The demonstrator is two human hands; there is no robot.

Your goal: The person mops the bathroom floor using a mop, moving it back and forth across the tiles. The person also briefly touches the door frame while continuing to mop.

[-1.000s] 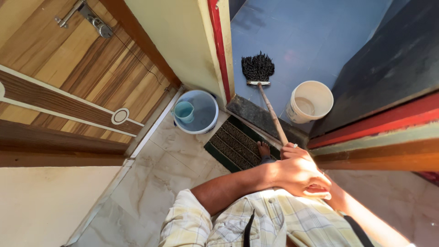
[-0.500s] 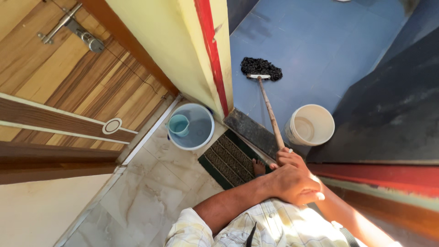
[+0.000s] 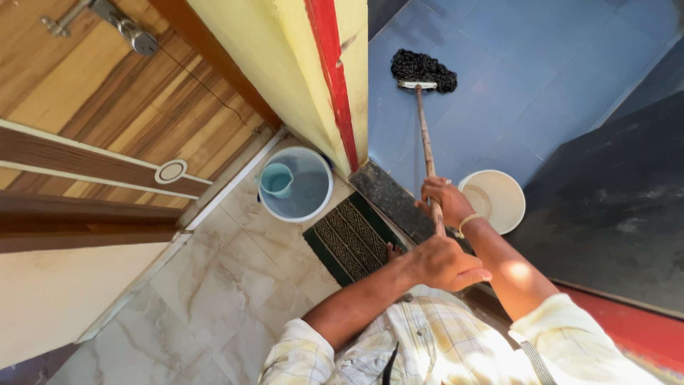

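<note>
Blue floor tiles [image 3: 513,93] lie beyond both hands. Right hand [image 3: 443,202] has slid up the long wooden mop handle [image 3: 425,139], left hand [image 3: 443,262] gripping below; the black string mop head [image 3: 425,68] now reaches farther from the fingers.

Person, seen from above, lower centre of the frame. Shirt [image 3: 427,342]: pale checked cotton, cream and yellow with thin grey lines, sleeves rolled to the elbow. Dark strap [image 3: 388,360] hanging down the chest. Thin pale bangle [image 3: 464,222] on the right wrist. Forearms bare; bare toes [image 3: 392,250] at centre frame.
</note>
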